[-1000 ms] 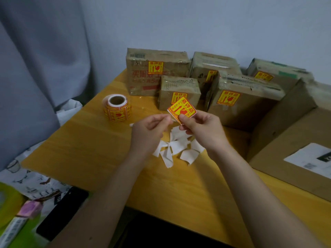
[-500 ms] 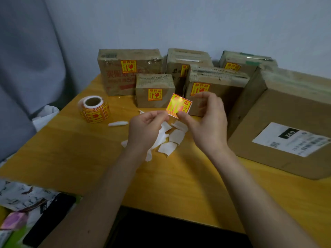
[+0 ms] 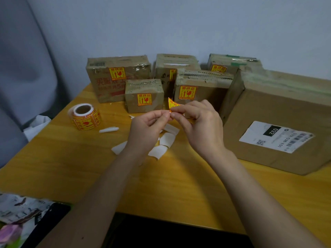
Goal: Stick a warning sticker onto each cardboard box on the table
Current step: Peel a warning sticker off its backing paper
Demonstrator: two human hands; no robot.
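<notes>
Warning sticker (image 3: 173, 105) was held above table (image 3: 53, 158), pinched between fingertips of left hand (image 3: 148, 127) and right hand (image 3: 200, 126), curled, upper corner pointing up and far. Left fingers pinched what seemed white backing edge. Unlabelled large cardboard box (image 3: 279, 122) lay right of sticker, just beside right hand, nearer hand. Against half second before: sticker was flat and facing camera, now bent, hands closer together.

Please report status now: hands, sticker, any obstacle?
Left hand and right hand pinch yellow-red warning sticker. Large brown cardboard box unstickered. Nothing blocking.
</notes>
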